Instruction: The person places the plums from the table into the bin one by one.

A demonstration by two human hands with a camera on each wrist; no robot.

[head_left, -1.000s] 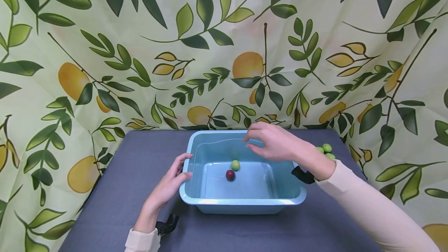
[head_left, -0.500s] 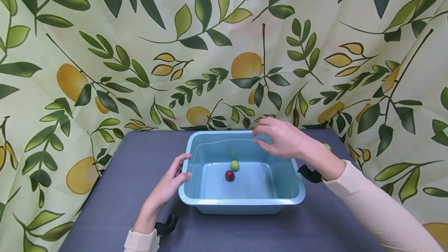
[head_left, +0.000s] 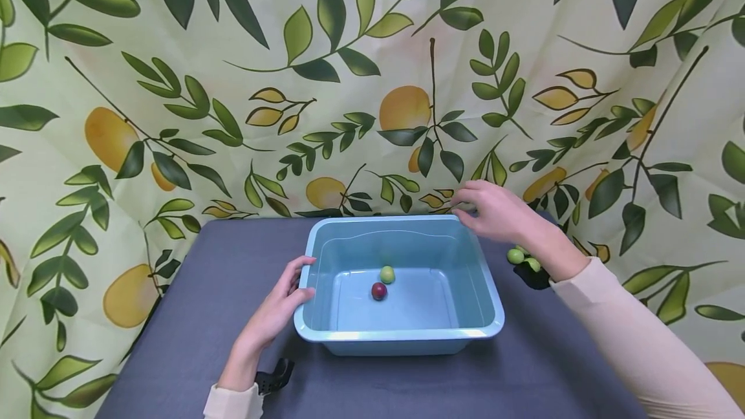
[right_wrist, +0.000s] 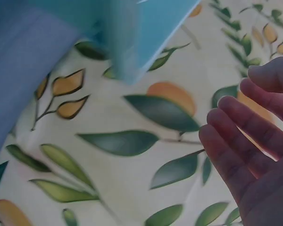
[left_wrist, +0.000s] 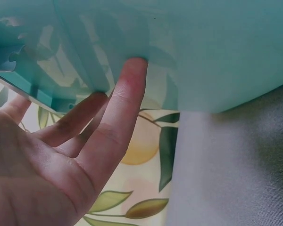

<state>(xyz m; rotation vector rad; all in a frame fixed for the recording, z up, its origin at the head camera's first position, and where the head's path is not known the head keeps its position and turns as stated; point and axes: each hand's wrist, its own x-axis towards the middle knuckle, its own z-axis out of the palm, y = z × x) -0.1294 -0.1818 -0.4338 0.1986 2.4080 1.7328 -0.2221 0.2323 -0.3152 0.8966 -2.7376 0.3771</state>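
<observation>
In the head view my left hand touches the left rim of a light blue plastic basin, its fingers and thumb fairly straight. The left wrist view has fingertips against the smooth wall of the basin. Over the basin's far right corner hovers my right hand, fingers loosely bent. In the right wrist view no object shows between the thumb and fingers of the right hand. A small green ball-like fruit and a dark red one lie close together on the basin floor.
Several green round fruits sit on the table right of the basin, partly hidden by my right wrist and its black strap. A dark grey-blue cloth covers the table. Leaf-and-fruit printed fabric hangs behind.
My right hand has moved right and away from me, from over the basin's interior to its far right corner. The left hand and both fruits inside stay put; the view shifts slightly.
</observation>
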